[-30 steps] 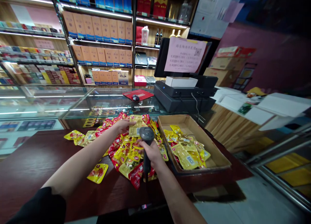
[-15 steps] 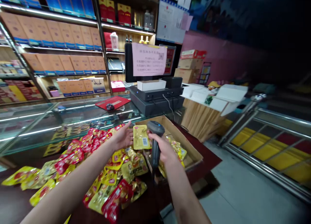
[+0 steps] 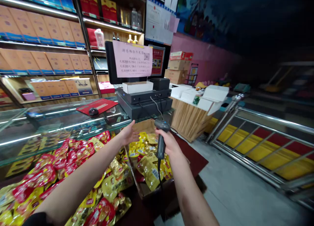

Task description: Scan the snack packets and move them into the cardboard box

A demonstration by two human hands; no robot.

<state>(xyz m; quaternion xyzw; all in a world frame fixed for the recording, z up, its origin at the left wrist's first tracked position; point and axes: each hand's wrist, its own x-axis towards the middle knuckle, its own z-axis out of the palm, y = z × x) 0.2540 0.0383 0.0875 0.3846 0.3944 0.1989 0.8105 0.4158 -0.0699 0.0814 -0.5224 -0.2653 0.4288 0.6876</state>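
Observation:
My right hand (image 3: 169, 141) is wrapped round the grip of a dark grey barcode scanner (image 3: 161, 147), its cable hanging down over the box. My left hand (image 3: 129, 134) has its fingers stretched out and holds nothing, at the left rim of an open cardboard box (image 3: 134, 183). Inside the box lie several yellow and gold snack packets (image 3: 148, 171), one with a barcode facing up. Left of the box, red snack packets (image 3: 79, 151) and gold snack packets (image 3: 117, 183) are heaped on the table, partly hidden behind my left forearm.
Behind the box stand a cash drawer (image 3: 144, 105) and a monitor with a pink notice (image 3: 133, 60). A black mouse (image 3: 93, 111) sits on a red mat on the glass counter (image 3: 56, 116). At right is a metal railing (image 3: 255, 121); boxed goods fill the shelves at left.
The yellow packet between my left hand and the scanner is gone from there, and my left hand is empty. The view has swung right, showing more of the box's contents.

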